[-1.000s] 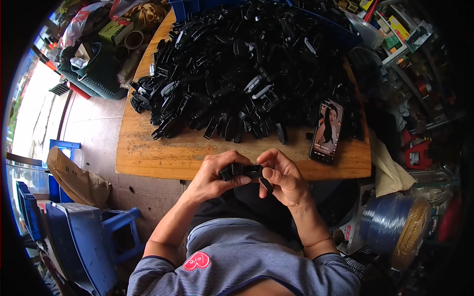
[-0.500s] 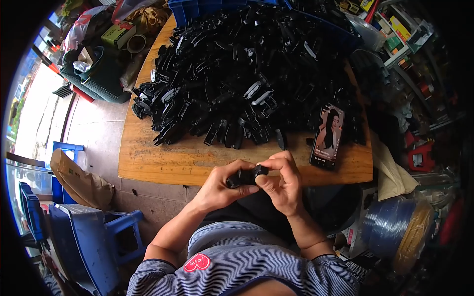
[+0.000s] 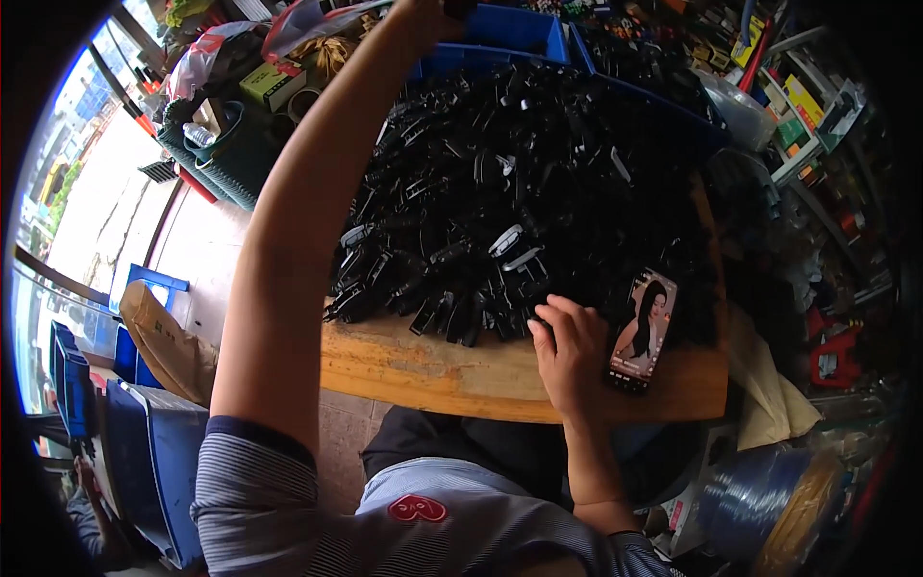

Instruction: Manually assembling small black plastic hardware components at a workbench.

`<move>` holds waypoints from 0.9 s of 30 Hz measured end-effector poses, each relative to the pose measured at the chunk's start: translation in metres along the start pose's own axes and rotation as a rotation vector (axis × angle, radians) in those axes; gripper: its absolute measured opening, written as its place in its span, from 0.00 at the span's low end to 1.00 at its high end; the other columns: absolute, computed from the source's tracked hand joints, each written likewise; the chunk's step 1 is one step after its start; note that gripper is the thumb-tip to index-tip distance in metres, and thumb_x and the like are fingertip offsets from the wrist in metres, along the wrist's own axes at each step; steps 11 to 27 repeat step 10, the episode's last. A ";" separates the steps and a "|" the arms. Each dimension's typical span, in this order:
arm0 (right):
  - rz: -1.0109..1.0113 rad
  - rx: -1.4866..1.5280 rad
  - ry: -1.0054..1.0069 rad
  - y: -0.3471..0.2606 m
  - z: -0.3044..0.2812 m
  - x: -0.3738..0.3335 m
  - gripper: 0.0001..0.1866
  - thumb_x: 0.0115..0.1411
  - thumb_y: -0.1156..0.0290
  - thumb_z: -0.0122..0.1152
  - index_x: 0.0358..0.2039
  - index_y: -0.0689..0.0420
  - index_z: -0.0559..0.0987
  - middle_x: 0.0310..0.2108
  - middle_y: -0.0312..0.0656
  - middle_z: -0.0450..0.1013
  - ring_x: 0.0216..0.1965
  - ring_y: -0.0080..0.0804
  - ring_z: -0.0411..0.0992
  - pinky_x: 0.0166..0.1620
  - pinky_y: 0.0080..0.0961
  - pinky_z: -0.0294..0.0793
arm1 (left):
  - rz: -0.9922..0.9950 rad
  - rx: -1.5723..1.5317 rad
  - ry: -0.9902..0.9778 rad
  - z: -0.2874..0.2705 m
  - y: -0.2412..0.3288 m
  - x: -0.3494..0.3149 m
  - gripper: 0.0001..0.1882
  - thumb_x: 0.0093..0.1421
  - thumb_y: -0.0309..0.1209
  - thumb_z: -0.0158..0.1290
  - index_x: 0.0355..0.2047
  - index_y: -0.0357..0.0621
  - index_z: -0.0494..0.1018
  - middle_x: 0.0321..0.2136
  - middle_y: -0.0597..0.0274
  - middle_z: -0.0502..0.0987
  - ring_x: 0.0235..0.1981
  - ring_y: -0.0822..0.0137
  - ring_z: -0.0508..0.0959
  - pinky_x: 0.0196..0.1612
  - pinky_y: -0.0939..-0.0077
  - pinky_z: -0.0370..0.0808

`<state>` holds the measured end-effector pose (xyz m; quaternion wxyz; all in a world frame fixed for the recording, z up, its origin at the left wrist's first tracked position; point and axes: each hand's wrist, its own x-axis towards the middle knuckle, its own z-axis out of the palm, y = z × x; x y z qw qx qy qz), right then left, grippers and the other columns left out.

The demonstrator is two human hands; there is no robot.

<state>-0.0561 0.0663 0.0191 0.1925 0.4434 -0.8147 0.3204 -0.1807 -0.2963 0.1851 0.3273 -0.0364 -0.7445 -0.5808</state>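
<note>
A heap of small black plastic parts [image 3: 442,202], a few with silvery faces, covers most of the wooden table [image 3: 433,370]. My left arm stretches far forward over the heap's left side. My left hand [image 3: 423,21] is at the top edge by the blue bin [image 3: 524,37]; its fingers are cut off or in shadow, and a dark shape beside them cannot be made out. At the heap's front edge is my right hand [image 3: 572,351], fingers loosely bent and thumb apart, close to the black parts. No held piece shows in it.
A phone with a lit screen [image 3: 642,332] lies right of my right hand. Another blue bin [image 3: 663,91] with black parts stands at the back right. A blue plastic container [image 3: 159,462] is at the lower left, and a wrapped spool [image 3: 760,490] at the lower right.
My hands were together in front of me, holding a black plastic part. Now the left has reached far forward to the bin, and the right has moved onto the heap's front edge.
</note>
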 end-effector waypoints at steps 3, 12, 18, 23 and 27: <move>0.088 0.187 0.048 0.014 0.004 -0.005 0.11 0.50 0.78 0.61 0.35 0.60 0.73 0.40 0.42 0.71 0.29 0.30 0.69 0.36 0.24 0.71 | -0.326 -0.130 0.035 0.009 0.020 0.014 0.26 0.48 0.46 0.54 0.47 0.50 0.68 0.39 0.52 0.71 0.39 0.62 0.69 0.42 0.64 0.66; 0.141 0.526 0.104 0.010 -0.009 -0.014 0.13 0.53 0.78 0.59 0.40 0.62 0.70 0.43 0.44 0.69 0.31 0.27 0.69 0.37 0.21 0.71 | 0.096 0.866 -0.139 0.074 0.045 -0.222 0.10 0.47 0.35 0.59 0.26 0.45 0.73 0.22 0.58 0.75 0.26 0.63 0.78 0.29 0.71 0.75; 0.141 0.526 0.104 0.010 -0.009 -0.014 0.13 0.53 0.78 0.59 0.40 0.62 0.70 0.43 0.44 0.69 0.31 0.27 0.69 0.37 0.21 0.71 | 0.096 0.866 -0.139 0.074 0.045 -0.222 0.10 0.47 0.35 0.59 0.26 0.45 0.73 0.22 0.58 0.75 0.26 0.63 0.78 0.29 0.71 0.75; 0.141 0.526 0.104 0.010 -0.009 -0.014 0.13 0.53 0.78 0.59 0.40 0.62 0.70 0.43 0.44 0.69 0.31 0.27 0.69 0.37 0.21 0.71 | 0.096 0.866 -0.139 0.074 0.045 -0.222 0.10 0.47 0.35 0.59 0.26 0.45 0.73 0.22 0.58 0.75 0.26 0.63 0.78 0.29 0.71 0.75; 0.141 0.526 0.104 0.010 -0.009 -0.014 0.13 0.53 0.78 0.59 0.40 0.62 0.70 0.43 0.44 0.69 0.31 0.27 0.69 0.37 0.21 0.71 | 0.096 0.866 -0.139 0.074 0.045 -0.222 0.10 0.47 0.35 0.59 0.26 0.45 0.73 0.22 0.58 0.75 0.26 0.63 0.78 0.29 0.71 0.75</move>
